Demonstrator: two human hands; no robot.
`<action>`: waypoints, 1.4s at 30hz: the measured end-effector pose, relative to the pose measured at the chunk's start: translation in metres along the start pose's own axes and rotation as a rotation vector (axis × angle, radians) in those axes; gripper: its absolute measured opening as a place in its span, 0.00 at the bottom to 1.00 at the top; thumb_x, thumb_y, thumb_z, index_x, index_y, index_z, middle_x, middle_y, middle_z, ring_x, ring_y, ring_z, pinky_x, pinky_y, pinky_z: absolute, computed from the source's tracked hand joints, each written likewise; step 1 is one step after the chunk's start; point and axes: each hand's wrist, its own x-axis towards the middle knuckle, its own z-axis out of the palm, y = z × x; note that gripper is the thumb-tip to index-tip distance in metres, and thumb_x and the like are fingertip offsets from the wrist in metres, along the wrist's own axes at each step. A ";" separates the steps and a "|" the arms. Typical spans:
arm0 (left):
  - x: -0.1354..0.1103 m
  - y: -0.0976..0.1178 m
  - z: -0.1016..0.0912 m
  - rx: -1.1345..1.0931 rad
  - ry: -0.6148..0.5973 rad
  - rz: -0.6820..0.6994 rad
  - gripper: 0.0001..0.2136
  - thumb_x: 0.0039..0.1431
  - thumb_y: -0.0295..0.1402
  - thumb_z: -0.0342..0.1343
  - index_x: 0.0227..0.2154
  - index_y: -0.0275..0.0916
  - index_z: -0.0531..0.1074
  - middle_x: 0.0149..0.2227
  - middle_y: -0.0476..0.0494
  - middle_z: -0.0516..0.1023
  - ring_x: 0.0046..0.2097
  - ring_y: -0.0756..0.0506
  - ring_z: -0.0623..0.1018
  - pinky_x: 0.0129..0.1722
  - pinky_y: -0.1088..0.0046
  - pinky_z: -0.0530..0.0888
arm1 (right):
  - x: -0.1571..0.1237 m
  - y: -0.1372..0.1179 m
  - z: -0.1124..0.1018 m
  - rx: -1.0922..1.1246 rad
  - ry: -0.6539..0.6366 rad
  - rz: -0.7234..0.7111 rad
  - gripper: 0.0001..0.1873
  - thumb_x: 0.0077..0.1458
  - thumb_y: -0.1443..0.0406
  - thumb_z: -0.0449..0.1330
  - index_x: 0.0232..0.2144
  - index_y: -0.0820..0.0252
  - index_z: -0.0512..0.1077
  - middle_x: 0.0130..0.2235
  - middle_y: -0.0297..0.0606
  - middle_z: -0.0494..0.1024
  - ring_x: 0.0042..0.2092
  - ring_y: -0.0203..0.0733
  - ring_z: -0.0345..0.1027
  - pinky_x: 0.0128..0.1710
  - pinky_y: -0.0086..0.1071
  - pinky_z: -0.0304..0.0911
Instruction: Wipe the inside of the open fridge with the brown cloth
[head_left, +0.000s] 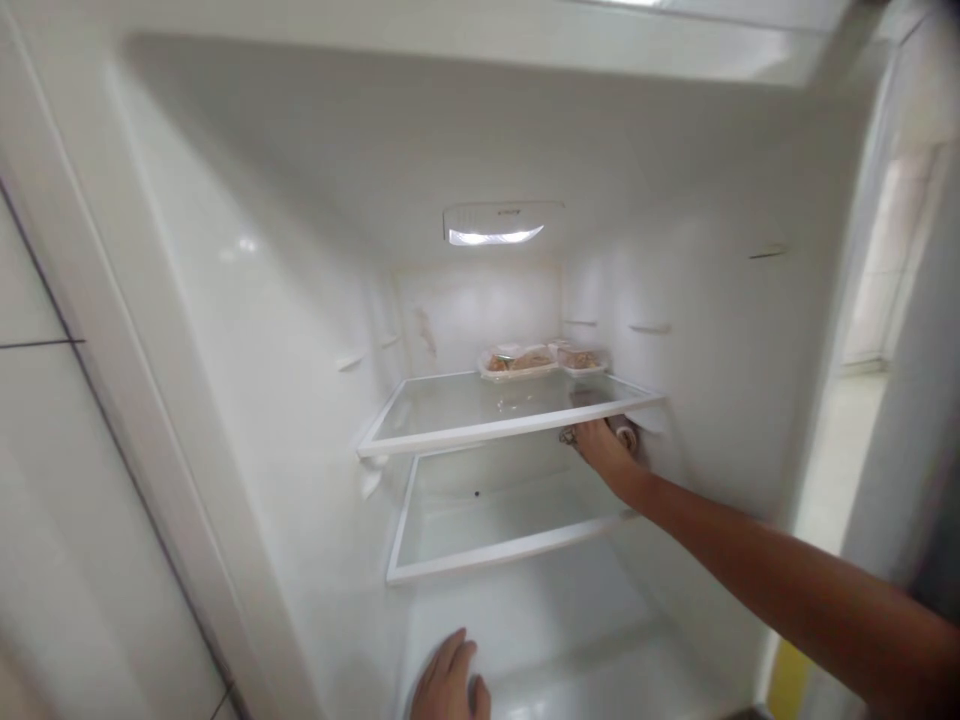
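I look into a white refrigerator. My right hand (600,446) reaches in from the right, between the upper glass shelf (442,408) and the lower glass shelf (495,515). Its fingers look bent and closed, partly hidden by the upper shelf's front rim. A small dark-patterned thing (568,436) shows at its fingertips, too blurred to name. Just to the right of the hand is a round brownish thing with a pale ring (625,434). Low in the view, my left hand (450,682) is by the refrigerator's bottom, its fingers loosely bent and apart, holding nothing.
Two clear-wrapped food trays, a larger one (517,362) and a smaller one (581,358), sit at the back right of the upper shelf. A lit lamp (495,236) is in the ceiling. White shelf supports stick out of both side walls. A small dark speck (476,493) shows on the lower shelf.
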 end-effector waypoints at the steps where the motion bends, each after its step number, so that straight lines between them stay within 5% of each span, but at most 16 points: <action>1: 0.001 -0.003 -0.002 -0.023 -0.006 0.024 0.17 0.56 0.28 0.51 0.45 0.40 0.80 0.49 0.40 0.84 0.49 0.43 0.84 0.49 0.68 0.82 | -0.008 -0.002 -0.008 0.021 -0.045 0.026 0.29 0.57 0.76 0.45 0.58 0.72 0.70 0.57 0.63 0.74 0.60 0.57 0.64 0.60 0.53 0.59; 7: 0.005 -0.006 -0.004 -0.096 -0.086 -0.048 0.18 0.57 0.28 0.51 0.47 0.39 0.80 0.51 0.39 0.83 0.52 0.41 0.82 0.53 0.66 0.80 | -0.041 -0.008 -0.054 0.200 -0.231 0.184 0.17 0.61 0.71 0.48 0.43 0.66 0.76 0.44 0.62 0.78 0.48 0.57 0.73 0.45 0.46 0.67; 12: 0.012 0.004 -0.014 -0.159 -0.192 -0.125 0.19 0.58 0.28 0.49 0.49 0.38 0.80 0.54 0.37 0.81 0.55 0.40 0.80 0.57 0.63 0.78 | -0.063 0.004 -0.067 0.415 -0.281 0.292 0.17 0.60 0.69 0.53 0.50 0.62 0.73 0.48 0.52 0.79 0.47 0.48 0.75 0.45 0.37 0.68; 17: 0.014 0.012 -0.024 -0.164 -0.210 -0.186 0.20 0.58 0.27 0.49 0.49 0.37 0.79 0.55 0.36 0.81 0.57 0.40 0.79 0.59 0.61 0.76 | -0.076 0.004 -0.065 0.601 -0.311 0.340 0.27 0.67 0.66 0.37 0.60 0.59 0.67 0.54 0.44 0.79 0.52 0.41 0.75 0.49 0.34 0.68; 22: 0.016 0.019 -0.031 -0.174 -0.257 -0.221 0.21 0.59 0.27 0.46 0.51 0.38 0.79 0.56 0.36 0.80 0.58 0.41 0.78 0.61 0.62 0.74 | -0.065 -0.041 -0.074 0.715 -0.366 0.197 0.27 0.65 0.56 0.49 0.61 0.60 0.69 0.65 0.48 0.70 0.65 0.52 0.62 0.63 0.45 0.58; 27: 0.022 0.030 -0.041 -0.154 -0.274 -0.293 0.21 0.57 0.26 0.49 0.51 0.36 0.78 0.57 0.35 0.79 0.59 0.40 0.77 0.62 0.61 0.73 | -0.028 -0.109 -0.103 0.821 -0.406 0.040 0.31 0.60 0.54 0.52 0.62 0.58 0.67 0.67 0.46 0.66 0.67 0.55 0.57 0.64 0.50 0.55; 33: 0.014 0.013 -0.019 -0.160 -0.278 -0.211 0.22 0.55 0.26 0.50 0.51 0.36 0.78 0.56 0.34 0.79 0.58 0.38 0.78 0.60 0.60 0.75 | 0.004 -0.187 -0.145 0.956 -0.378 -0.159 0.30 0.58 0.53 0.54 0.62 0.48 0.66 0.67 0.38 0.66 0.67 0.55 0.56 0.65 0.53 0.53; 37: 0.006 -0.001 -0.007 -0.133 -0.217 -0.121 0.22 0.54 0.26 0.51 0.51 0.37 0.79 0.53 0.35 0.81 0.55 0.39 0.81 0.57 0.64 0.77 | -0.006 -0.196 -0.153 0.980 -0.310 -0.131 0.28 0.59 0.53 0.53 0.60 0.52 0.68 0.64 0.44 0.69 0.65 0.59 0.58 0.64 0.57 0.52; 42: 0.002 -0.003 -0.014 -0.060 -0.032 -0.006 0.20 0.53 0.25 0.50 0.46 0.39 0.81 0.47 0.38 0.85 0.48 0.40 0.84 0.50 0.65 0.82 | -0.036 -0.161 -0.133 0.865 -0.238 0.047 0.25 0.62 0.55 0.51 0.59 0.53 0.68 0.62 0.47 0.70 0.63 0.58 0.60 0.64 0.54 0.50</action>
